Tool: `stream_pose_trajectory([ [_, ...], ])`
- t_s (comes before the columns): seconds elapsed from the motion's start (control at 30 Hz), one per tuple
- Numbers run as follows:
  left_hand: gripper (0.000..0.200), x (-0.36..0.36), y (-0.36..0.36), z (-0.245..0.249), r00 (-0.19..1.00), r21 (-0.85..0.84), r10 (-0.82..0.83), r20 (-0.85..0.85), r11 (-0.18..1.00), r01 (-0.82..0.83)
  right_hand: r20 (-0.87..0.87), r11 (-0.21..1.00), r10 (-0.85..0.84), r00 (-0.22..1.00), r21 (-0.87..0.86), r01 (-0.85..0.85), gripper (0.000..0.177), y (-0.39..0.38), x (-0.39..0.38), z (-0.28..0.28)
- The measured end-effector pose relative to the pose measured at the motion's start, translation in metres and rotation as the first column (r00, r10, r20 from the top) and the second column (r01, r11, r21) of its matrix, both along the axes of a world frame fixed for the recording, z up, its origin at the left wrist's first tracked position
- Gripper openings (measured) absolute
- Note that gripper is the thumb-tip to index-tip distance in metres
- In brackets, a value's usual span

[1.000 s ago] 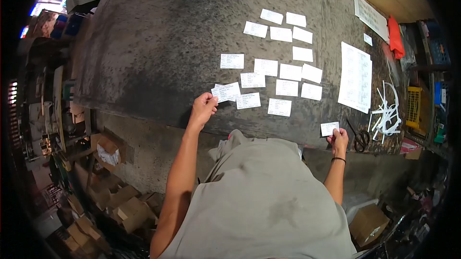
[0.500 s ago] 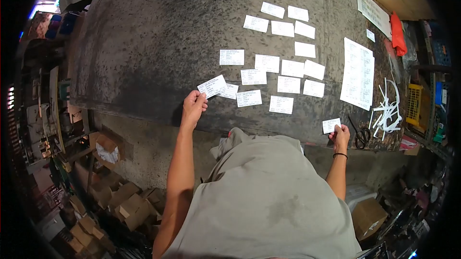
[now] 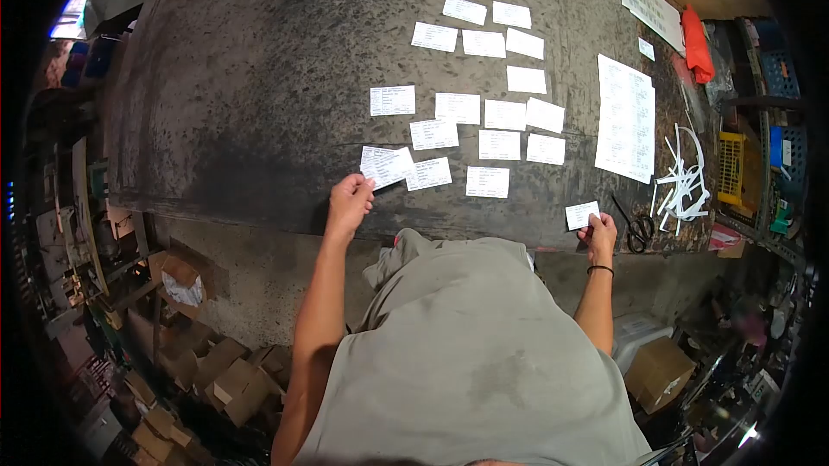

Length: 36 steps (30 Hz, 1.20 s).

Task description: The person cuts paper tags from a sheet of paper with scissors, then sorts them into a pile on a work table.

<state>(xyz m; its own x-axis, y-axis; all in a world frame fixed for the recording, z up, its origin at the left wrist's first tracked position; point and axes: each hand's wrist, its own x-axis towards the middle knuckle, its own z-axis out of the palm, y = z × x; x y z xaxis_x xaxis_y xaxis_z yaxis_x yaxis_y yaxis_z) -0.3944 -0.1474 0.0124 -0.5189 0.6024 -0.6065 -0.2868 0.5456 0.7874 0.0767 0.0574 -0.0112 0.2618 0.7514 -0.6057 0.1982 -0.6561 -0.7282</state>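
Note:
My left hand (image 3: 351, 205) pinches the corner of a small white printed label (image 3: 393, 172) at the near edge of the dark table. That label overlaps a similar label (image 3: 370, 155) lying behind it, and its right end meets a neighbouring label (image 3: 429, 174). Over at the right, my right hand (image 3: 602, 235) grips another small printed label (image 3: 582, 215) between thumb and fingers, near the table's front edge. Black-handled scissors (image 3: 639, 231) lie just beside this hand. Several more labels, such as one farther out (image 3: 393, 101), are spread in loose rows across the table.
Printed sheets (image 3: 625, 119) lie right of the labels, with curled white paper strips (image 3: 682, 185) nearer me. An orange-red item (image 3: 696, 44) sits at the far right edge. Cardboard boxes (image 3: 233, 380) stand on the floor at left, and shelving holds a yellow basket (image 3: 730, 168).
My left hand has moved its label rightward and nearer me, over the label lying there. My right hand still holds its label. The whole view has shifted slightly.

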Motion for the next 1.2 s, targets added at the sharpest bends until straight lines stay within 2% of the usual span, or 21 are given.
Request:
stream_pose_trajectory([
  [0.1,0.016,0.021,0.01,-0.003,0.996,-0.025,-0.04,0.074,0.999,0.042,-0.026,1.0,0.013,1.0,0.006,-0.013,0.013,0.001,0.006,-0.003],
  [0.23,0.019,0.041,0.025,-0.011,0.993,-0.036,-0.102,0.051,0.994,0.104,-0.007,0.999,0.034,0.999,-0.001,-0.034,0.015,0.002,0.007,-0.007],
  [0.4,0.023,0.047,0.041,-0.025,0.989,-0.039,-0.148,-0.012,0.988,0.147,0.002,0.999,0.036,0.999,0.008,-0.036,0.015,0.001,0.003,-0.002],
  [0.47,0.025,0.047,0.044,-0.033,0.973,-0.058,-0.191,-0.126,0.981,0.185,0.017,0.999,0.04,0.999,0.007,-0.041,0.015,0.001,0.001,-0.001],
  [0.9,0.023,0.042,0.038,-0.036,0.97,-0.102,-0.197,-0.14,0.978,0.184,-0.01,1.0,0.014,1.0,0.005,-0.014,0.013,0.002,0.001,-0.004],
  [0.97,0.025,0.041,0.035,-0.045,0.933,-0.154,-0.25,-0.26,0.964,0.216,-0.002,1.0,0.02,1.0,0.011,-0.02,0.013,0.002,-0.001,-0.003],
  [1.0,0.025,0.041,0.036,-0.045,0.933,-0.155,-0.25,-0.26,0.964,0.215,-0.003,1.0,0.02,1.0,0.01,-0.02,0.013,0.001,-0.002,-0.002],
  [1.07,0.028,0.045,0.038,-0.046,0.867,-0.233,-0.293,-0.403,0.949,0.213,0.019,0.999,0.033,0.999,0.016,-0.034,0.013,0.001,-0.003,-0.001],
  [1.2,0.03,0.047,0.045,-0.028,0.856,-0.287,-0.332,-0.397,0.93,0.228,0.035,0.999,0.038,0.999,0.02,-0.039,0.013,0.002,-0.01,0.005],
])
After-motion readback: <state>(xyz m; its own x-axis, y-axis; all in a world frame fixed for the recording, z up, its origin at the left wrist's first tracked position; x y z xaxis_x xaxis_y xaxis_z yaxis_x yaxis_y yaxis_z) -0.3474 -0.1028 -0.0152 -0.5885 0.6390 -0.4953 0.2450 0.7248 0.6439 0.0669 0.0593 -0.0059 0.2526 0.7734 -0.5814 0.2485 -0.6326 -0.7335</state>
